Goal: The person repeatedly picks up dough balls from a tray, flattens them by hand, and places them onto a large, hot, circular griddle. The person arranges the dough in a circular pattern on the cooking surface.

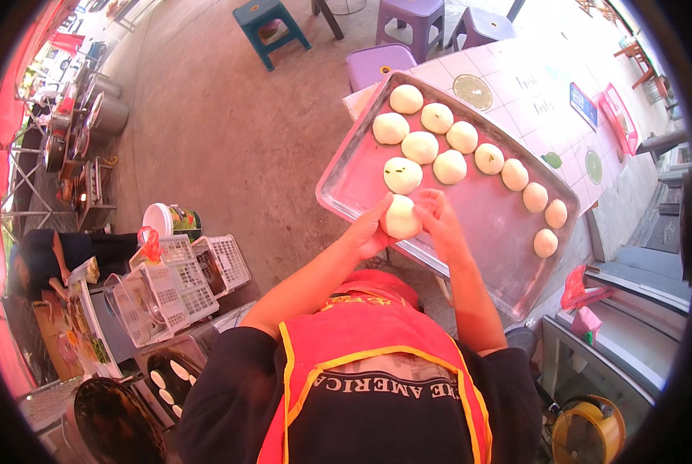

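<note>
A round ball of pale dough (pixel 402 217) rests in my left hand (pixel 369 229), whose fingers cup it from the left and below. My right hand (pixel 440 221) touches its right side with bent fingers. Both hands are over the near edge of a large metal tray (pixel 467 232). On that tray lie several more dough balls, among them one with green flecks (pixel 402 175) just beyond my hands. Others run along the far rim, down to a smaller ball (pixel 545 243) at the right.
The tray lies partly on a table with a tile-patterned cover (pixel 531 87). Purple stools (pixel 380 61) and a teal stool (pixel 264 23) stand beyond. At left are white plastic crates (pixel 177 278), a bucket (pixel 159 220), round black pans (pixel 116 420) and another person (pixel 61 255). A yellow fan (pixel 588 432) stands lower right.
</note>
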A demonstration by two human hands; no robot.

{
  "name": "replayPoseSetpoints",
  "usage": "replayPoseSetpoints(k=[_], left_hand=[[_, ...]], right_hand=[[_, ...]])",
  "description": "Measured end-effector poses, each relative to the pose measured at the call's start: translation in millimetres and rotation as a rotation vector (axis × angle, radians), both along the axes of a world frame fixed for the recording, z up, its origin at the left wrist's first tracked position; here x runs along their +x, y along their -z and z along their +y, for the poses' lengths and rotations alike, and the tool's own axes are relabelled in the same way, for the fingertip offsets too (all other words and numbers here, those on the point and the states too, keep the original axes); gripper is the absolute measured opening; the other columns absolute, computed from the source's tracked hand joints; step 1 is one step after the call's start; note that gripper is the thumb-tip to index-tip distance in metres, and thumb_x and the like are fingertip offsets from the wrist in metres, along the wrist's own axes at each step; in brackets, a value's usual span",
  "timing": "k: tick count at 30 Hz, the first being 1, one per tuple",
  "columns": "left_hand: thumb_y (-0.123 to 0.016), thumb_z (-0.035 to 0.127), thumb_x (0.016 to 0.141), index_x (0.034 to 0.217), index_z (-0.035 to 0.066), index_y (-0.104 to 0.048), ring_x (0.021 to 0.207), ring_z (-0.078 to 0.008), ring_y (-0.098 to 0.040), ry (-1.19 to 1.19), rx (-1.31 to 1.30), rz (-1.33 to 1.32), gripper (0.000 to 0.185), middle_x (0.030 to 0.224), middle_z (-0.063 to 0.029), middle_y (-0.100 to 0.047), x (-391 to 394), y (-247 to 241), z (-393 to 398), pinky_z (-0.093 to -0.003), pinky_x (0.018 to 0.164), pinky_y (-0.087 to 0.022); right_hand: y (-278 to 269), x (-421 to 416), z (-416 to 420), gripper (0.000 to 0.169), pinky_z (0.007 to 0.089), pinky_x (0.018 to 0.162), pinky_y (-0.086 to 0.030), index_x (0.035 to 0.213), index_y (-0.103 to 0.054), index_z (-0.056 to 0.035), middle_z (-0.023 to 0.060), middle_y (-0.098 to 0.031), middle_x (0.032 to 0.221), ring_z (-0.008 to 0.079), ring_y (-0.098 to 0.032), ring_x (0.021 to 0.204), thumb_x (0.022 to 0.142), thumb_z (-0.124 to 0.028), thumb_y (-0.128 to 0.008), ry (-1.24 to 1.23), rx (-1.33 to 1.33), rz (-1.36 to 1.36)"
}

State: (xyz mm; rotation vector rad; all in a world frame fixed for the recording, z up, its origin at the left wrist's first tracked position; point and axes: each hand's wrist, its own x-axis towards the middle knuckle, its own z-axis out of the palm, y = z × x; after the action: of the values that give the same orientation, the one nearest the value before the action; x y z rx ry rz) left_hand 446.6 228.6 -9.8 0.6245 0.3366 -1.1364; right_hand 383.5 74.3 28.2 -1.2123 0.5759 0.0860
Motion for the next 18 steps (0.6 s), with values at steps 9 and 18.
replayPoseSetpoints(k=[9, 18], left_hand=[[-0.053, 0.037, 0.092, 0.122, 0.002, -0.048, 0.108, -0.0248, -0.057, -0.218, 0.124, -0.08, 0.046, 0.118, -0.0123, -0.058, 5.3, -22.5, 57.5, -0.0431, 0.091, -0.047], [-0.05, 0.037, 0.093, 0.12, 0.003, -0.049, 0.108, -0.0262, -0.057, -0.566, 0.101, -0.074, 0.044, 0.116, -0.0128, -0.059, -42.1, -29.5, 140.8, -0.0441, 0.091, -0.046]], right_hand=[[97.4, 73.6, -21.7, 0.043, 0.0269, 0.073, -0.045, 0.109, -0.056, 0.0018, 0.0083, -0.059, 0.097, 0.0129, -0.055, 0.084, 0.078, -0.024, -0.072, 0.216, -0.133, 0.27], [96.9, 80.9, 41.8, 0.053, 0.0425, 0.08, -0.044, 0.107, -0.053, 0.0034, 0.0168, -0.056, 0.101, 0.0292, -0.055, 0.091, 0.071, -0.027, -0.076, 0.015, -1.24, -0.201]])
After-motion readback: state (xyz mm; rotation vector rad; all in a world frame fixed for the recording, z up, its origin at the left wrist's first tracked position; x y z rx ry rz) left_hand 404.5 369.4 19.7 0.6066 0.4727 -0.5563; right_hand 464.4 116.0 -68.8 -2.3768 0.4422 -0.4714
